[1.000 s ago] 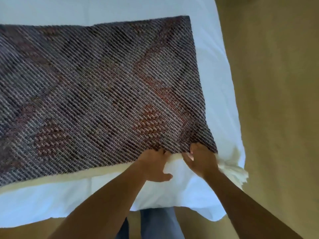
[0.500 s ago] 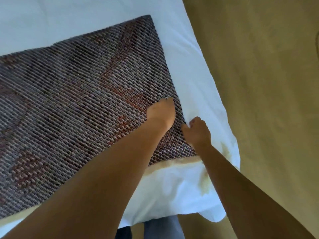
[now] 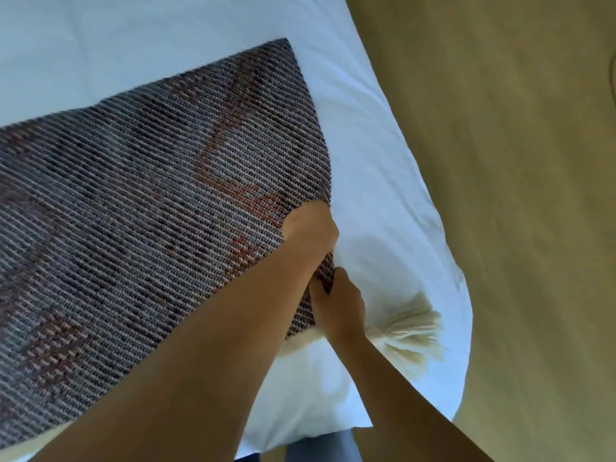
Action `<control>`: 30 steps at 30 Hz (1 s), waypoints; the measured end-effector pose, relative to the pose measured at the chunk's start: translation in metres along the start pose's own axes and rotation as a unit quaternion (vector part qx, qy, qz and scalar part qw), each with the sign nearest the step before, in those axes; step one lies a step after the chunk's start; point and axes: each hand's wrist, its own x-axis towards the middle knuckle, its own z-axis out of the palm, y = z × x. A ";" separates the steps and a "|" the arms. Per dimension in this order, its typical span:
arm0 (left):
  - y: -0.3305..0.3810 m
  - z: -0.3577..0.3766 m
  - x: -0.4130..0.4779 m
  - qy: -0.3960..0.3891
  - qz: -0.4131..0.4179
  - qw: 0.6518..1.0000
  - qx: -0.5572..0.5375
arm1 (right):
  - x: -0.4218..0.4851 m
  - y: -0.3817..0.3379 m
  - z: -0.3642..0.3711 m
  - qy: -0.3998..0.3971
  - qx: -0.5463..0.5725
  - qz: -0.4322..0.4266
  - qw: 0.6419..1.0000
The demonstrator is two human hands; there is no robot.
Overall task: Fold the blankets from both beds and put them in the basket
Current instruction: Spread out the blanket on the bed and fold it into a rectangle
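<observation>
A woven grey-purple blanket (image 3: 140,208) with rust-red patches lies spread over the white bed (image 3: 373,155). Its right edge is bunched where both hands grip it. My left hand (image 3: 311,226) is closed on that edge further up. My right hand (image 3: 340,303) pinches the same edge near the blanket's near right corner. A cream fringe tassel (image 3: 408,331) fans out from that corner just right of my right hand. The basket is not in view.
Tan carpeted floor (image 3: 500,195) runs along the right side of the bed and under its near corner. The bed's white sheet shows above and right of the blanket. My blue trouser leg (image 3: 320,448) is at the bottom edge.
Both hands have moved from the blanket's near hem up onto its right edge and closed on it. The edge has bunched and the fringe has pulled out to the right.
</observation>
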 end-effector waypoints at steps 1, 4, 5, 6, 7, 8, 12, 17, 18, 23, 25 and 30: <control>-0.008 -0.004 -0.001 0.007 -0.001 1.000 -0.013 | -0.003 -0.004 0.004 0.000 0.007 -0.009 1.000; -0.034 -0.014 -0.008 0.030 0.007 0.999 -0.044 | -0.016 -0.019 0.020 -0.001 0.012 -0.047 0.999; -0.045 -0.018 -0.011 0.040 0.012 0.998 -0.052 | -0.021 -0.024 0.027 -0.003 0.007 -0.062 0.998; -0.057 -0.021 -0.014 0.052 0.019 0.997 -0.053 | -0.027 -0.029 0.035 -0.006 0.001 -0.076 0.997; -0.071 -0.023 -0.016 0.064 0.025 0.996 -0.050 | -0.033 -0.035 0.045 -0.008 -0.007 -0.089 0.996; -0.085 -0.026 -0.018 0.077 0.029 0.995 -0.048 | -0.039 -0.040 0.054 -0.008 -0.011 -0.102 0.995; -0.154 -0.039 -0.028 0.087 0.030 0.994 -0.056 | -0.065 -0.067 0.101 -0.011 -0.030 -0.142 0.989; -0.264 -0.053 -0.051 0.099 0.029 0.992 -0.067 | -0.110 -0.105 0.187 -0.026 -0.067 -0.166 0.984; -0.291 -0.054 -0.057 0.102 0.029 0.992 -0.063 | -0.121 -0.115 0.207 -0.027 -0.072 -0.169 0.983; -0.425 -0.057 -0.085 0.124 -0.021 0.990 -0.060 | -0.171 -0.160 0.304 -0.074 -0.125 -0.198 0.969; -0.466 -0.055 -0.096 0.145 -0.048 0.985 -0.077 | -0.184 -0.171 0.332 -0.108 -0.142 -0.215 0.960; -0.558 -0.033 -0.133 0.179 -0.115 0.963 -0.165 | -0.230 -0.193 0.405 -0.163 -0.228 -0.257 0.925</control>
